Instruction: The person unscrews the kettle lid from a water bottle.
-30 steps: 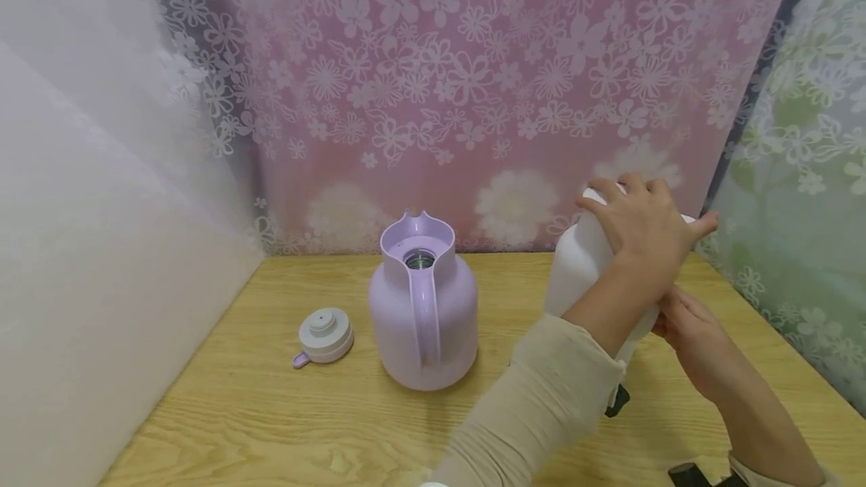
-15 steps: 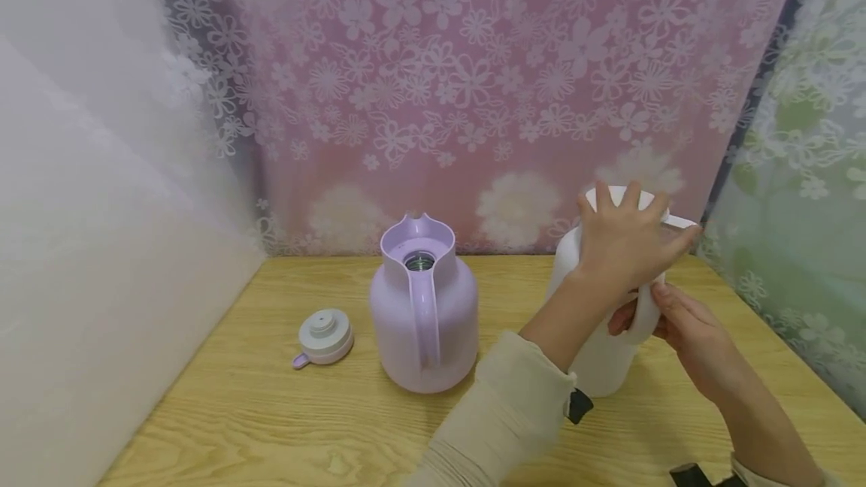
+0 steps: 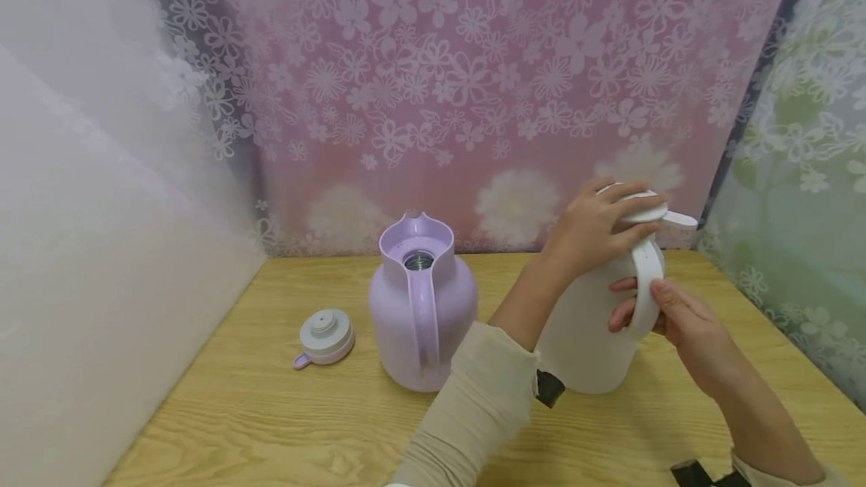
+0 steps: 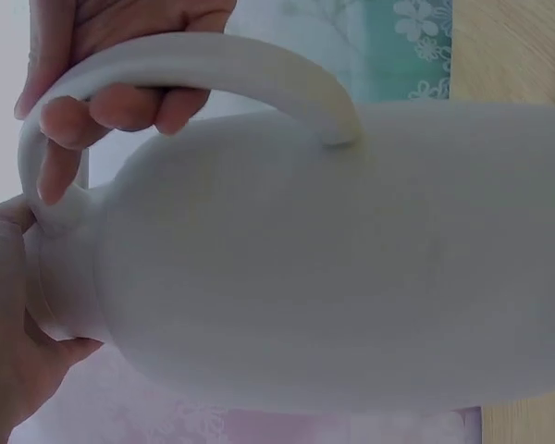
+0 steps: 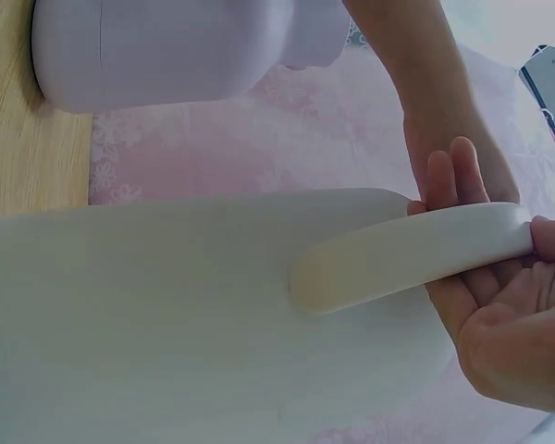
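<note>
We log the white jug point(image 3: 588, 337) just below the left hand point(image 3: 595, 225) as probably stiff, slick and weighty, best held where the right hand point(image 3: 691, 329) curls its fingers round the handle point(image 3: 648, 285), left fingers gripping the lid point(image 3: 646, 214).

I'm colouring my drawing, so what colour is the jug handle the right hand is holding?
The handle is white; it shows best in the head view.

White jug point(image 3: 585, 337), lilac jug point(image 3: 392, 310), pink floral backdrop point(image 3: 460, 96)
</note>
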`<state>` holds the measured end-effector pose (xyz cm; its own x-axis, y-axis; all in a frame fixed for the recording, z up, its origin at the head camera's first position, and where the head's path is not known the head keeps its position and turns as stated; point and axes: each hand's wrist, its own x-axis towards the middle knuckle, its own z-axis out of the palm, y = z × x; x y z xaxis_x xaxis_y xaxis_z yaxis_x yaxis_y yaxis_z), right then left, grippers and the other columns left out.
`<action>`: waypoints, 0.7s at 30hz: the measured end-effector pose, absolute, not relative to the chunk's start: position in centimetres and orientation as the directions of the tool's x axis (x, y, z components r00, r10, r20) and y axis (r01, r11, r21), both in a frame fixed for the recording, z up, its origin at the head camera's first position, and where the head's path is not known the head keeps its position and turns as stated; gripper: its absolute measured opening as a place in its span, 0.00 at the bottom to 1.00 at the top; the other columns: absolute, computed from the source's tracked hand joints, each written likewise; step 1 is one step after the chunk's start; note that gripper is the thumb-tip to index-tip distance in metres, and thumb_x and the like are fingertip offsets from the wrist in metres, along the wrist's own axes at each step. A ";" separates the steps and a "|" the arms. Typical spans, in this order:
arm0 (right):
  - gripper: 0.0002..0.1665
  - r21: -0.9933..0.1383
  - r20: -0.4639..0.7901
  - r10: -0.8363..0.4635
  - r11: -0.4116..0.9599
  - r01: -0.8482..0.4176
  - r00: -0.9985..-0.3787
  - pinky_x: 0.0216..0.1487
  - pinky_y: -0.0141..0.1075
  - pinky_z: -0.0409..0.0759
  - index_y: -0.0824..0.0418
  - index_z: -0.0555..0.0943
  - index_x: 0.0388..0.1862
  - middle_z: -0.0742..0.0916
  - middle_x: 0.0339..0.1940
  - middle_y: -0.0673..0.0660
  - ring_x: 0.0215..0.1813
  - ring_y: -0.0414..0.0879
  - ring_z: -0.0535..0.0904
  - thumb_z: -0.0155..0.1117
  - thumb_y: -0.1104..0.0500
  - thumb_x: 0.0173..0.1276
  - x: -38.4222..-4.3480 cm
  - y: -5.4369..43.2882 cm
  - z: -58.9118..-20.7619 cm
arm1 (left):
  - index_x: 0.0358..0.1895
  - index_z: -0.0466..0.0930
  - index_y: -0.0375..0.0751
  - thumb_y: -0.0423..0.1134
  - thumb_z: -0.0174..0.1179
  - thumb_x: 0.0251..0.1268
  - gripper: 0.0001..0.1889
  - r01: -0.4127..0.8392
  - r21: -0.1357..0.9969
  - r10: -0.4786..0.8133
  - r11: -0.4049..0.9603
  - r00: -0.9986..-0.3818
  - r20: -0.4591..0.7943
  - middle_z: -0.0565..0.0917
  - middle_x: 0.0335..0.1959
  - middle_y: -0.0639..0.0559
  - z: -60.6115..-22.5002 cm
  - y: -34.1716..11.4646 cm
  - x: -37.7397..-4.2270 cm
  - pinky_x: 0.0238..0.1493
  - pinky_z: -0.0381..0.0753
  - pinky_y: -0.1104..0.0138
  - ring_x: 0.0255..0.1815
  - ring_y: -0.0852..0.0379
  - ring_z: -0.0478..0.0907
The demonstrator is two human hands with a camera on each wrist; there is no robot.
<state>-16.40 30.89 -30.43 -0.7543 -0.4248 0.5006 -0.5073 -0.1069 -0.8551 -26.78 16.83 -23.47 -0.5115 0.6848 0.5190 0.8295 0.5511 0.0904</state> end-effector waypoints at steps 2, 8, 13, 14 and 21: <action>0.26 -0.857 0.498 -0.423 -0.105 -0.505 -0.757 0.43 0.33 0.74 0.69 0.69 0.55 0.83 0.36 0.59 0.40 0.47 0.79 0.20 0.65 0.76 -16.4 30.9 -30.5 | 0.64 0.67 0.65 0.56 0.47 0.67 0.22 0.822 0.098 0.670 0.561 -0.520 0.530 0.62 0.66 0.65 -23.5 16.9 -26.6 0.63 0.45 0.75 0.68 0.63 0.48; 0.25 -0.860 0.493 -0.420 -0.100 -0.501 -0.762 0.43 0.33 0.74 0.70 0.68 0.54 0.83 0.36 0.59 0.40 0.47 0.78 0.20 0.65 0.76 -16.3 30.9 -30.5 | 0.64 0.65 0.69 0.58 0.44 0.68 0.22 0.752 0.053 0.627 0.657 -0.584 0.516 0.62 0.66 0.68 -23.3 17.5 -25.7 0.64 0.37 0.76 0.68 0.65 0.48; 0.25 -0.863 0.489 -0.413 -0.103 -0.494 -0.768 0.42 0.33 0.74 0.73 0.67 0.54 0.82 0.36 0.58 0.41 0.46 0.78 0.20 0.65 0.76 -16.3 30.9 -30.6 | 0.64 0.62 0.75 0.61 0.42 0.67 0.22 0.642 -0.014 0.570 0.766 -0.669 0.477 0.60 0.65 0.72 -22.9 18.4 -24.7 0.65 0.38 0.71 0.68 0.63 0.49; 0.25 -0.865 0.487 -0.412 -0.103 -0.492 -0.770 0.42 0.33 0.74 0.73 0.67 0.54 0.82 0.36 0.58 0.41 0.46 0.78 0.20 0.65 0.76 -16.3 30.9 -30.6 | 0.63 0.62 0.77 0.62 0.42 0.66 0.22 0.619 -0.017 0.551 0.786 -0.688 0.472 0.60 0.64 0.73 -22.8 18.7 -24.6 0.65 0.41 0.70 0.68 0.62 0.50; 0.26 -0.869 0.475 -0.404 -0.073 -0.490 -0.782 0.42 0.33 0.73 0.73 0.69 0.50 0.82 0.36 0.57 0.41 0.46 0.77 0.20 0.64 0.77 -16.3 30.9 -30.6 | 0.58 0.63 0.83 0.65 0.44 0.62 0.20 0.460 0.009 0.411 0.888 -0.800 0.437 0.63 0.58 0.75 -22.2 20.6 -23.8 0.55 0.61 0.61 0.60 0.59 0.56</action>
<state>-16.27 30.88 -30.63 -0.7819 -0.4041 0.4747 -0.4895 -0.0734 -0.8689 -23.79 20.58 -22.22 -0.8000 0.4108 0.4373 0.4604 0.8877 0.0085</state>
